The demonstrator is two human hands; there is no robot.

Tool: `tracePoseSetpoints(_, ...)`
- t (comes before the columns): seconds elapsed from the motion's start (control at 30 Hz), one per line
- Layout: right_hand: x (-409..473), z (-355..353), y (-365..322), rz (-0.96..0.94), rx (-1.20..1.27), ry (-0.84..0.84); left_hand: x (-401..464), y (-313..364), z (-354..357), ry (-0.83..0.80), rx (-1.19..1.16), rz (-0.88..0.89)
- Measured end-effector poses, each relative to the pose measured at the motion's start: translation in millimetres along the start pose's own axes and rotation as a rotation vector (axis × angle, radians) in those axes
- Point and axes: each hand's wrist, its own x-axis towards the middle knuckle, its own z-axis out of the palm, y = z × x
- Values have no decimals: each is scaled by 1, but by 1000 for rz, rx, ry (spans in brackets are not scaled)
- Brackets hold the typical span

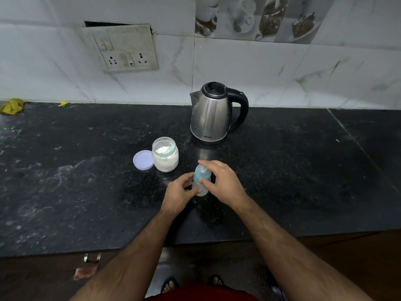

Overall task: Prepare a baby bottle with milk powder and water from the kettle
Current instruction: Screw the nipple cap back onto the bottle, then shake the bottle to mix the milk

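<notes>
Left hand [179,192] fingers curl round bottle [200,182] base near kettle [213,114]; right hand [219,181] pinches cap. Steady base, twist cap squarely.

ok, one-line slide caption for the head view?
Both hands hold the baby bottle on the counter, beside the open powder jar, its lid and the kettle.

1. Both forearms are bare from the lower edge of the view up to the wrists, with no sleeves showing.
2. The left hand [180,192] and the right hand [221,181] carry no gloves, rings or watch.
3. A red garment [201,296] shows at the bottom edge.
4. The feet wear dark open-toed sandals [170,284], toes uncovered.
</notes>
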Motion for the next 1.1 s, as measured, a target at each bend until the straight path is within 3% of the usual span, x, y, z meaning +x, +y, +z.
tracePoseSetpoints(0.53, 7, 2, 4, -33, -37, -2, 6, -4, -4, -38, 21, 8)
tracePoseSetpoints(0.9, 4, 1, -8, 71, -136, -82, 6, 4, -10, -113, 51, 3)
tracePoseSetpoints(1.1, 0, 7, 4, 282, 197, -129, -1, 4, -14, -79, 162, -34)
